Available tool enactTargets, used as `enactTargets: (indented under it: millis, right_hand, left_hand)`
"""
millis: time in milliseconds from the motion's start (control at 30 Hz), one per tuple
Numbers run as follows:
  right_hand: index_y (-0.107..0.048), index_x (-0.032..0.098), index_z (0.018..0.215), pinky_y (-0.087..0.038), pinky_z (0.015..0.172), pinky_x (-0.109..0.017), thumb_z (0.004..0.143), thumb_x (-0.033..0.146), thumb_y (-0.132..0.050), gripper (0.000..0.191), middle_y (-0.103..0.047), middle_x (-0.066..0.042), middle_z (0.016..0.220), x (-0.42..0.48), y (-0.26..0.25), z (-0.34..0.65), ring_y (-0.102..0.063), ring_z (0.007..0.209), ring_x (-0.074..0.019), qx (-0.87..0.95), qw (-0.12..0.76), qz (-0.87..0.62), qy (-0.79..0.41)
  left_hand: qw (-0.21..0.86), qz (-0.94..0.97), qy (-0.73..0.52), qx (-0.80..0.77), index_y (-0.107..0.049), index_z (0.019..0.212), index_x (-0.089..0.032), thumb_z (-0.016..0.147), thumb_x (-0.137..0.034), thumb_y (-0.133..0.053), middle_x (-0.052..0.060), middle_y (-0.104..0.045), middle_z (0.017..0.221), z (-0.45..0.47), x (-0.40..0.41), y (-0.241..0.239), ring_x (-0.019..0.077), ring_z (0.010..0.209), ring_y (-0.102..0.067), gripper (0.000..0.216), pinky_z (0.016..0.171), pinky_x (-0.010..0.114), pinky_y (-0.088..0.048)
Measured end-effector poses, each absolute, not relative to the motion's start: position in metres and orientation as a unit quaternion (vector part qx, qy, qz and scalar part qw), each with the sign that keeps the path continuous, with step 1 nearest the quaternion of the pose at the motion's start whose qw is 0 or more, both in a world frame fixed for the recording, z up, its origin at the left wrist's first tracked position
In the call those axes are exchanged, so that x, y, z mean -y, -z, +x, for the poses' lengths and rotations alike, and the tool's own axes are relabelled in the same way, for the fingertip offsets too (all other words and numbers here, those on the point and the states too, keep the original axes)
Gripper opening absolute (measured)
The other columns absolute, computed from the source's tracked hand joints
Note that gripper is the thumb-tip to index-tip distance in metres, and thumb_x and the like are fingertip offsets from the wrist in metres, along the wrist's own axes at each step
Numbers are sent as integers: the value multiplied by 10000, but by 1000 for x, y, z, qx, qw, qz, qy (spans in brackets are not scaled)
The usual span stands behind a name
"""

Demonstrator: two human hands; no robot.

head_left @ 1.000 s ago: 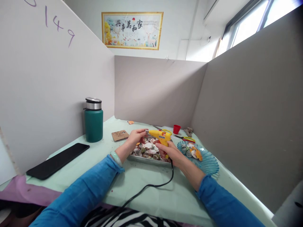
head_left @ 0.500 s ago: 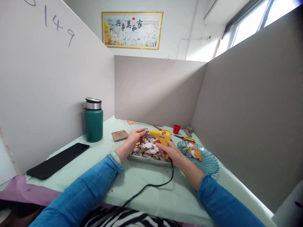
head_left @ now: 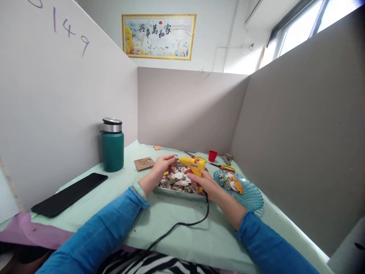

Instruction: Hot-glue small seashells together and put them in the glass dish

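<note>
My right hand (head_left: 203,183) is wrapped round the grip of a yellow glue gun (head_left: 192,163), whose nozzle points left. A black cord (head_left: 182,223) runs from the grip down toward my lap. My left hand (head_left: 163,167) pinches a small pale piece (head_left: 175,157), perhaps a shell, right at the nozzle tip; its exact kind is too small to make out. Below both hands lies a metal tray (head_left: 179,193) filled with shells (head_left: 179,176) and small stones. Part of the tray is hidden behind my hands.
A blue glass plate (head_left: 254,196) with shells stands at right. Behind are scissors (head_left: 225,167), a red cup (head_left: 212,155) and coral-like pieces (head_left: 227,158). A brown card (head_left: 144,163), green bottle (head_left: 112,146) and black phone-like slab (head_left: 70,194) lie left. Grey panels (head_left: 188,108) enclose the table.
</note>
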State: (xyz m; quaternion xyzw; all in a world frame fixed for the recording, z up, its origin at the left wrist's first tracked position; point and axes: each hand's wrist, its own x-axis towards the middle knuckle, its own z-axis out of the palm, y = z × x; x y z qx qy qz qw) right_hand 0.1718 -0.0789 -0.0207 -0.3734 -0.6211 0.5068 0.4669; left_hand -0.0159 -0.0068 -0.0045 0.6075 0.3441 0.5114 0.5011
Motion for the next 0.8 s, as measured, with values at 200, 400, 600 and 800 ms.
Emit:
enactTargets:
  millis: [200, 400, 600, 800]
  right_hand:
    - [-579, 163, 960, -276, 419, -212, 745, 445, -634, 359, -399, 78, 450, 76, 24, 173, -350, 408, -73, 627, 467, -377, -496]
    - [-572, 170, 957, -280, 420, -214, 735, 446, -643, 362, -394, 79, 473, 78, 20, 172, -339, 416, -73, 622, 472, -378, -498]
    - [-573, 160, 939, -279, 421, -214, 719, 462, -650, 382, -389, 80, 470, 79, 20, 171, -326, 413, -69, 621, 475, -380, -495]
    - [-570, 162, 957, -275, 421, -209, 741, 449, -636, 365, -393, 80, 473, 78, 20, 171, -336, 412, -68, 628, 470, -376, -494]
  left_hand:
    - [513, 600, -513, -338, -651, 887, -107, 696, -302, -641, 18, -587, 655, -15, 9, 3, 70, 438, -486, 273, 417, 204, -374]
    - [517, 607, -498, -340, -674, 925, -87, 686, -248, -649, 23, -588, 648, -14, 13, 0, 63, 446, -475, 289, 435, 201, -378]
    - [525, 605, -488, -346, -681, 997, -96, 692, -219, -639, 39, -613, 683, -13, 17, -1, 60, 453, -473, 331, 451, 205, -382]
    - [513, 619, -480, -352, -691, 995, -105, 700, -229, -636, 44, -624, 685, -13, 14, 2, 59, 456, -470, 325, 458, 204, -386]
